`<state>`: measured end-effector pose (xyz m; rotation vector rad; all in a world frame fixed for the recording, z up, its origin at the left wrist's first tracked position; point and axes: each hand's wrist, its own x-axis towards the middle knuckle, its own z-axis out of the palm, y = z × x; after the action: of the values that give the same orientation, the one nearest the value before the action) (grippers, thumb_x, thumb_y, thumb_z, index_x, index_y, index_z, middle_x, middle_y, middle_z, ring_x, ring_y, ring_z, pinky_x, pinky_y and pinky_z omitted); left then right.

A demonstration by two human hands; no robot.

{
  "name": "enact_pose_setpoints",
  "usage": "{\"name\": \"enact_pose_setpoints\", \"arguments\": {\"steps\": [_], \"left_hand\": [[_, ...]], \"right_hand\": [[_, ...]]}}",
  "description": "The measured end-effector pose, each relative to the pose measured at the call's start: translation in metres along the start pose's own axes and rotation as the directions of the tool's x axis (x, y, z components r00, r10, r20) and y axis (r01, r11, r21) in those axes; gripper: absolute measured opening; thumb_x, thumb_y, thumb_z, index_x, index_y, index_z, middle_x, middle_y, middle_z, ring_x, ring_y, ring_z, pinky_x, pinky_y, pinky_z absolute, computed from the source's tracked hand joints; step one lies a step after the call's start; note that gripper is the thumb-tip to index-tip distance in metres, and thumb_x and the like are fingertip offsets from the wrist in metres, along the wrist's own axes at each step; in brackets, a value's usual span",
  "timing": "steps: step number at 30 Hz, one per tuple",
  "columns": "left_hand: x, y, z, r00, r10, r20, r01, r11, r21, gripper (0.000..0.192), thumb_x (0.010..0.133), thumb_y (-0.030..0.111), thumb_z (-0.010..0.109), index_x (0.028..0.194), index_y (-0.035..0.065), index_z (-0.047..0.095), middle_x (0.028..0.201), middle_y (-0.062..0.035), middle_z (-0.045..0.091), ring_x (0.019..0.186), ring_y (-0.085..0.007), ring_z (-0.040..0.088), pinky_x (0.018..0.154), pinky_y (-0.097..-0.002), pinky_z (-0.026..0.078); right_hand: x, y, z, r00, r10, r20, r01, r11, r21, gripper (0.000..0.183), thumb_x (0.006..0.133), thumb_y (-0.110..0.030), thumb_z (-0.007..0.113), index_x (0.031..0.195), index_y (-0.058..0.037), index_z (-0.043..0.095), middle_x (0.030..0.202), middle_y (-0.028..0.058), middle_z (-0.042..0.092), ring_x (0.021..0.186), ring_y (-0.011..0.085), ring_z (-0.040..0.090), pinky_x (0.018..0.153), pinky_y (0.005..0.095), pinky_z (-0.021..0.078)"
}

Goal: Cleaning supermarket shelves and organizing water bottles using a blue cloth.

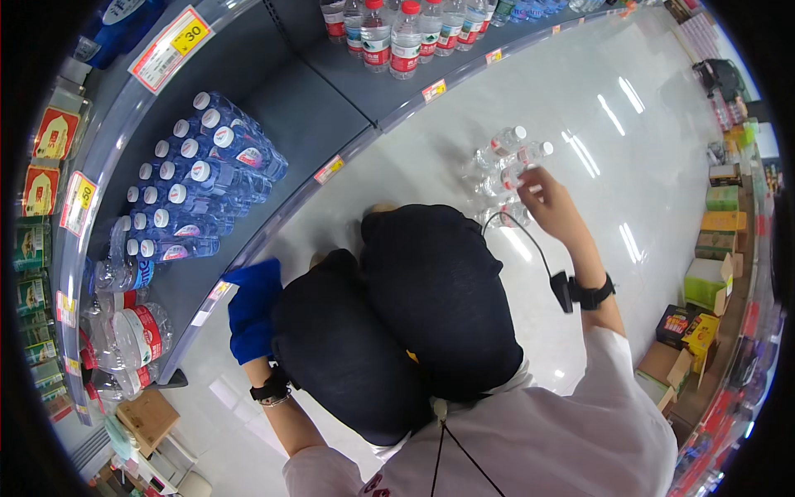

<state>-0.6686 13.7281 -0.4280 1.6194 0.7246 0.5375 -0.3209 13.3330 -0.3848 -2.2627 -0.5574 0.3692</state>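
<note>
My right hand (541,197) is at the white cap of one of several clear plastic water bottles (510,177) standing on the floor right of my knees; whether its fingers grip the cap is unclear. A blue cloth (254,310) covers my left hand, which is beside my left knee near the shelf edge; its fingers are hidden. Blue-tinted bottles with white caps (230,161) stand in rows on the dark lower shelf (273,105) at the left. Farther along that shelf, red-capped water bottles (405,43) stand in a group.
The shelf's front rail (354,155) with price tags curves close by my left side. Large water bottles (140,335) are at the shelf's near end, with a cardboard box (148,417) below them. Open cartons (708,279) line the right side. A cable hangs from my right wrist.
</note>
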Motion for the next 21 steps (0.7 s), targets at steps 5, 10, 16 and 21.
{"name": "enact_pose_setpoints", "arguments": {"steps": [5,10,16,21], "left_hand": [[-0.017,-0.012,-0.033,0.994,0.032,-0.107,-0.015,0.988,0.152,0.039,0.090,0.018,0.060,0.124,-0.0007,0.059,0.131,-0.0126,0.059,0.118,-0.0267,0.055,0.105,-0.0402,0.037],[-0.030,-0.017,-0.037,0.976,0.123,-0.182,-0.079,0.969,0.232,0.037,0.089,0.016,0.061,0.122,-0.0003,0.061,0.128,-0.0115,0.061,0.115,-0.0260,0.058,0.103,-0.0394,0.040],[-0.027,-0.036,-0.064,0.955,0.208,-0.211,-0.155,0.958,0.241,0.033,0.088,0.015,0.062,0.118,0.0002,0.064,0.125,-0.0103,0.064,0.110,-0.0252,0.061,0.100,-0.0385,0.044],[-0.016,-0.022,-0.056,0.869,0.479,-0.120,-0.171,0.520,0.837,0.032,0.079,0.007,0.071,0.111,0.0041,0.068,0.112,-0.0102,0.069,0.105,-0.0241,0.064,0.091,-0.0327,0.050]], "right_hand": [[-0.029,0.078,0.015,0.974,0.133,-0.184,-0.124,0.990,0.063,0.029,0.088,-0.016,0.063,0.112,-0.0012,0.056,0.094,0.0170,0.067,0.083,0.0278,0.067,0.073,0.0353,0.0532],[-0.032,0.116,0.037,0.962,0.154,-0.225,-0.227,0.910,-0.347,0.050,0.080,-0.028,0.073,0.118,-0.0039,0.052,0.101,0.0239,0.066,0.092,0.0399,0.065,0.079,0.0458,0.0514],[-0.023,0.122,0.047,0.961,0.226,-0.161,-0.265,0.920,-0.287,0.042,0.078,-0.025,0.073,0.110,-0.0038,0.056,0.094,0.0229,0.068,0.086,0.0404,0.066,0.074,0.0457,0.0523],[-0.011,0.054,0.030,0.991,-0.078,-0.106,0.038,0.939,-0.341,0.032,0.076,-0.021,0.071,0.098,-0.0016,0.060,0.086,0.0217,0.067,0.080,0.0399,0.066,0.071,0.0456,0.0518]]}}
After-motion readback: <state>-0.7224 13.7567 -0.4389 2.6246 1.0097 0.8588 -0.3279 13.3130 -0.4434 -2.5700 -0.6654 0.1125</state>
